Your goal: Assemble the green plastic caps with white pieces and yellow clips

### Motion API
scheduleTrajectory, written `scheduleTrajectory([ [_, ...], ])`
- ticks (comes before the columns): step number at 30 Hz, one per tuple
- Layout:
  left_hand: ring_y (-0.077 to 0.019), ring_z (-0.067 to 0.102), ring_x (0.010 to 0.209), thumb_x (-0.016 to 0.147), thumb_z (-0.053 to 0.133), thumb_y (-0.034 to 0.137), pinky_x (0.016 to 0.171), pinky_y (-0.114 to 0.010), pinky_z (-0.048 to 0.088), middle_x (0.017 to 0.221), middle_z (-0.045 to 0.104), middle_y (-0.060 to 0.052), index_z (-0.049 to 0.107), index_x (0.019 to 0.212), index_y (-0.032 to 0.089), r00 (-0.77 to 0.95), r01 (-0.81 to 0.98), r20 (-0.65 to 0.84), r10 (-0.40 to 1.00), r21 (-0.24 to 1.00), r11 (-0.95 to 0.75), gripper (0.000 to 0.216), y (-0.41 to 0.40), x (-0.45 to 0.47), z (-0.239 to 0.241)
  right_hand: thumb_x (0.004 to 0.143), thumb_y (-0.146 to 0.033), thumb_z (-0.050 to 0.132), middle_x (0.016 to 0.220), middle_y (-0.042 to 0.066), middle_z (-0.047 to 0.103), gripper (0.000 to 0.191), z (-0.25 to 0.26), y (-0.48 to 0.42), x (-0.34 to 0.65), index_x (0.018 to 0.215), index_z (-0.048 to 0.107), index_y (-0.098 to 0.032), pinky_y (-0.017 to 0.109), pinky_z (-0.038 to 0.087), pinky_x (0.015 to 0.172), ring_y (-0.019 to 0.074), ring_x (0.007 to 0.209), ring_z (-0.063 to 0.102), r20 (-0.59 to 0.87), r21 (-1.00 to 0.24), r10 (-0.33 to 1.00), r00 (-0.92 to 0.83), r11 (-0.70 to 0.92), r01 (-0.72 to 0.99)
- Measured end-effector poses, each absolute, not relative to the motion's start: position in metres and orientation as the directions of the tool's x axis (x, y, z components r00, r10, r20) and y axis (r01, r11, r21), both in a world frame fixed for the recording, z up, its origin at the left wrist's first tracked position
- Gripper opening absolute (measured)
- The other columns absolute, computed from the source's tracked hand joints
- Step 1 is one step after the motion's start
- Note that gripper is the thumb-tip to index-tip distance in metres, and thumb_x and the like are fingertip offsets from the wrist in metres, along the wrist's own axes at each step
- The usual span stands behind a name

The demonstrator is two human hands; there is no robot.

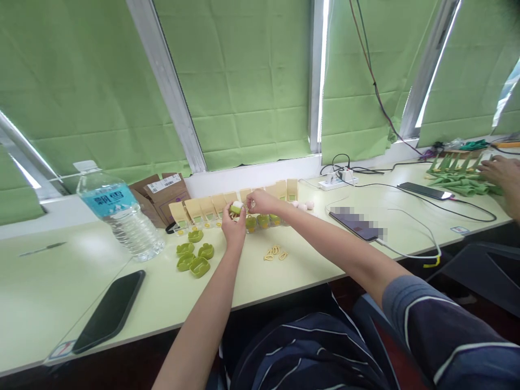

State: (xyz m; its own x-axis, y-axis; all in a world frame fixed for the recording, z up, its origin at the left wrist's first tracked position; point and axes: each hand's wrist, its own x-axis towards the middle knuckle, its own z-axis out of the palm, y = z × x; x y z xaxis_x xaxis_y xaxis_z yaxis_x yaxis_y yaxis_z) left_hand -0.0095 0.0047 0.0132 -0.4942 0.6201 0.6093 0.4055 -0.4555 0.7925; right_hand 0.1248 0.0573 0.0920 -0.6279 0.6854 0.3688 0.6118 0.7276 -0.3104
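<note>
My left hand (233, 230) grips a small green-and-white piece (236, 207) upright between thumb and fingers. Just right of it, my right hand (261, 201) has its fingertips pinched together; whatever may be in them is too small to make out. Behind both hands runs a row of small clear packs with tan cards (292, 189). Several finished-looking green pieces (263, 221) sit below my right wrist. Hollow green shells (200, 267) lie left of my left forearm. Pale yellow loops (275, 252) lie between my forearms, and whitish round pieces (303, 206) rest beyond the right one.
A large water bottle (122, 216) and an open cardboard box (162, 197) stand at left. A black phone (109, 311) lies near the front edge. Cabled phones (424, 190) and a power strip (339, 181) are at right. Another person's hand (501, 173) touches green material.
</note>
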Motion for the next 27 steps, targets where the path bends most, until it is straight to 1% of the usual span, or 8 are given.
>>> scheduleTrajectory([
  [2,-0.0178,0.065,0.089,0.078,0.073,0.035,0.078,-0.027,0.051,0.111,0.068,-0.01,0.061,0.124,0.02,-0.467,0.407,0.606,0.644,0.794,-0.451,0.05,0.005,-0.01,0.013,0.074,-0.01,0.071,0.088,0.007,0.071,0.012,0.089,0.056,0.13,0.085,0.072,-0.013,0.024,0.042,0.076,0.019,0.089,0.062,0.408,-0.3,0.65,-0.641,0.759,0.578],
  [5,-0.0177,0.065,0.087,0.076,0.074,0.035,0.071,-0.026,0.05,0.109,0.068,-0.009,0.061,0.125,0.02,-0.429,0.405,0.6,0.675,0.796,-0.45,0.052,0.006,-0.01,0.011,0.074,-0.01,0.072,0.087,0.006,0.066,0.014,0.082,0.057,0.138,0.087,0.071,-0.015,0.026,0.041,0.081,0.0207,0.097,0.058,0.466,-0.324,0.624,-0.627,0.78,0.536],
  [8,-0.0181,0.065,0.088,0.076,0.074,0.036,0.07,-0.025,0.05,0.112,0.068,-0.009,0.062,0.126,0.021,-0.385,0.395,0.601,0.701,0.793,-0.463,0.053,0.007,-0.009,0.01,0.076,-0.011,0.072,0.089,0.005,0.061,0.013,0.072,0.058,0.145,0.088,0.069,-0.016,0.028,0.042,0.086,0.0215,0.103,0.054,0.53,-0.346,0.584,-0.615,0.811,0.472],
  [11,-0.0179,0.065,0.087,0.075,0.076,0.039,0.071,-0.026,0.051,0.111,0.068,-0.008,0.062,0.127,0.022,-0.336,0.386,0.61,0.718,0.784,-0.486,0.056,0.007,-0.007,0.01,0.077,-0.011,0.072,0.097,0.006,0.058,0.015,0.061,0.057,0.152,0.09,0.068,-0.016,0.031,0.043,0.092,0.0208,0.106,0.052,0.594,-0.386,0.56,-0.578,0.828,0.407],
  [15,-0.0175,0.065,0.085,0.073,0.077,0.042,0.072,-0.027,0.052,0.111,0.069,-0.008,0.062,0.127,0.023,-0.31,0.362,0.62,0.721,0.778,-0.513,0.059,0.005,-0.003,0.012,0.083,-0.015,0.068,0.105,0.006,0.062,0.016,0.049,0.048,0.16,0.099,0.065,-0.018,0.035,0.042,0.096,0.0205,0.106,0.055,0.656,-0.454,0.555,-0.511,0.831,0.321],
  [19,-0.0171,0.064,0.084,0.073,0.078,0.043,0.071,-0.027,0.052,0.112,0.069,-0.008,0.064,0.126,0.022,-0.273,0.354,0.634,0.724,0.766,-0.537,0.059,0.005,0.0,0.011,0.087,-0.018,0.064,0.111,0.007,0.066,0.015,0.037,0.035,0.166,0.102,0.064,-0.019,0.035,0.041,0.099,0.0207,0.109,0.057,0.735,-0.473,0.52,-0.436,0.853,0.22],
  [22,-0.0166,0.064,0.083,0.071,0.079,0.044,0.071,-0.027,0.052,0.112,0.069,-0.008,0.064,0.126,0.022,-0.237,0.332,0.631,0.739,0.767,-0.549,0.061,0.005,0.003,0.009,0.09,-0.025,0.061,0.117,0.008,0.066,0.02,0.031,0.027,0.173,0.109,0.062,-0.02,0.036,0.041,0.101,0.0216,0.112,0.058,0.76,-0.493,0.533,-0.371,0.845,0.204],
  [27,-0.0162,0.064,0.084,0.071,0.08,0.044,0.073,-0.026,0.052,0.113,0.069,-0.008,0.063,0.128,0.022,-0.176,0.277,0.633,0.754,0.766,-0.58,0.063,0.002,0.008,0.01,0.092,-0.031,0.058,0.122,0.009,0.064,0.026,0.027,0.02,0.182,0.117,0.06,-0.02,0.036,0.042,0.102,0.0221,0.115,0.058,0.77,-0.506,0.548,-0.326,0.836,0.212],
])
